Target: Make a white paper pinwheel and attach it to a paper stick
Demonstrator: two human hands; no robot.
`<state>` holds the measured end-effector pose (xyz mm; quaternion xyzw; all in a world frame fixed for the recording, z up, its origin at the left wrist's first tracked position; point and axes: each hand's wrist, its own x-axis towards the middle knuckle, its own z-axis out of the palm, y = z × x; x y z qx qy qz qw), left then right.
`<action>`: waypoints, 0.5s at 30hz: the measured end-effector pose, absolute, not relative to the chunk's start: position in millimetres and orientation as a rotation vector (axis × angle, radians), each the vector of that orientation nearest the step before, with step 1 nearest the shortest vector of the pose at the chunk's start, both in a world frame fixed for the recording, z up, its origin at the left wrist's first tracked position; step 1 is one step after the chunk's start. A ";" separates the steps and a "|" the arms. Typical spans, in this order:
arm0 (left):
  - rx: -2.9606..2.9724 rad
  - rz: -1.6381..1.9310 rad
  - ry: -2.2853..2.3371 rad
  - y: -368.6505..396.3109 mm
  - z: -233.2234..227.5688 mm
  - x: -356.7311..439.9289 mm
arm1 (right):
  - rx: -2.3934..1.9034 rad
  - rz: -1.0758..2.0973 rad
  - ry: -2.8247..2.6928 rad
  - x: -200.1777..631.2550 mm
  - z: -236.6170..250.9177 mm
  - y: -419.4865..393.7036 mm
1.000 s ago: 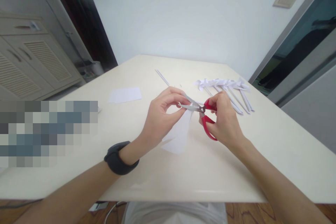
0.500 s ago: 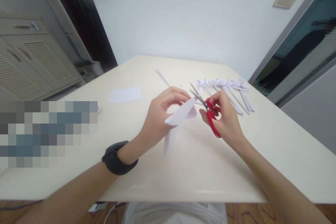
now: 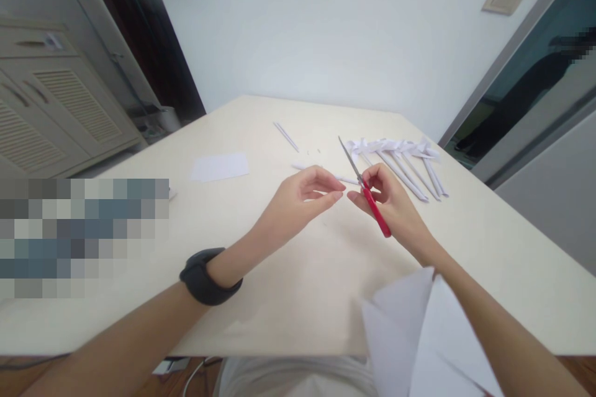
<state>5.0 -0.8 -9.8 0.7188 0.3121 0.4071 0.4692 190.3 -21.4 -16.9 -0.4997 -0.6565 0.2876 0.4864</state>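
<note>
No writing or brand can be read anywhere here. Nearest you, a folded white sheet (image 3: 419, 335) fills the lower right, in front of your right forearm and the table (image 3: 288, 285) edge; whether it rests on anything cannot be told. A black band (image 3: 207, 276) wraps your left wrist. Your left hand (image 3: 298, 201) hovers over the table, fingers loosely curled with thumb and forefinger nearly meeting, holding nothing you can make out. Just beside it, fingertips almost touching, your right hand (image 3: 393, 205) grips the red-handled scissors (image 3: 365, 189), blades closed and pointing up and away from you. Beyond lie a rolled paper stick (image 3: 321, 173), a flat slip (image 3: 220, 166) to the left, a thin strip (image 3: 286, 136), and a row of paper pinwheels (image 3: 400, 158) to the right.
</note>
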 end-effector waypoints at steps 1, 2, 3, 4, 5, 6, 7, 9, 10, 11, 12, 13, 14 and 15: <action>1.773 0.936 0.780 1.4 -11.8 5.2 | -1.234 0.699 -1.598 190.3 -18.0 -21.1; 1.788 0.872 0.790 3.0 -13.8 5.5 | -1.259 0.697 -1.599 190.5 -19.3 -20.4; 1.812 0.809 0.793 3.7 -15.5 5.9 | -1.288 0.690 -1.599 191.0 -20.9 -19.4; 1.848 0.751 0.786 3.2 -16.8 6.6 | -1.320 0.679 -1.594 191.7 -22.6 -18.1; 1.897 0.699 0.764 1.3 -17.6 7.4 | -1.350 0.663 -1.585 192.5 -24.2 -16.8; 1.954 0.647 0.726 -2.0 -18.0 8.4 | -1.374 0.646 -1.573 193.5 -25.6 -15.4; 2.014 0.588 0.671 -6.6 -18.2 9.6 | -1.389 0.630 -1.558 194.6 -26.8 -14.2; 2.104 0.426 0.529 -17.9 -18.6 12.2 | -1.393 0.605 -1.535 196.9 -28.3 -12.1; 2.125 0.325 0.469 -23.5 -19.2 13.6 | -1.389 0.596 -1.528 197.9 -28.6 -11.4; 2.147 0.235 0.392 -28.3 -20.1 15.0 | -1.384 0.589 -1.524 198.6 -28.7 -10.8; 2.174 0.172 0.338 -32.0 -21.2 16.4 | -1.380 0.585 -1.523 199.0 -28.6 -10.5; 2.193 0.138 0.318 -34.4 -22.3 17.5 | -1.376 0.583 -1.522 199.1 -28.3 -10.3; 2.211 0.116 0.308 -35.6 -23.1 18.5 | -1.373 0.582 -1.522 198.9 -28.0 -10.3; 2.226 0.107 0.311 -36.1 -23.3 19.3 | -1.368 0.581 -1.521 198.5 -27.7 -10.5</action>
